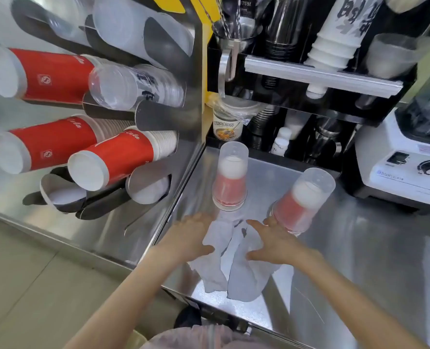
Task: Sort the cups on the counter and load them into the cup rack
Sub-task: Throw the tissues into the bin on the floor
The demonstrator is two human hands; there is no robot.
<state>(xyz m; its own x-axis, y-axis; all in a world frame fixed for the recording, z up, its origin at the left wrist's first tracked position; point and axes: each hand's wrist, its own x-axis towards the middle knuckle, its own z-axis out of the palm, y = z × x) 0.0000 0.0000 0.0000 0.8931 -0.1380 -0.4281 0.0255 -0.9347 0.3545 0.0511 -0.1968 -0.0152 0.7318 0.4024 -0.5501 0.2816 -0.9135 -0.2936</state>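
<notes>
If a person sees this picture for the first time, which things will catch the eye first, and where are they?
First, the red paper cups sticking out of the cup rack at left. Next, two upside-down cup stacks, each a clear cup over a red one: one at the counter's back, one tilted by the right hand. Both hands, with the left hand, lie open on a white cloth.

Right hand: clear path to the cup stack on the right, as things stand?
Probably yes. The right hand lies open on the grey cloth, its fingertips close to the base of the right cup stack, possibly touching it. Nothing stands between them; the other cup stack is off to the left.
</notes>
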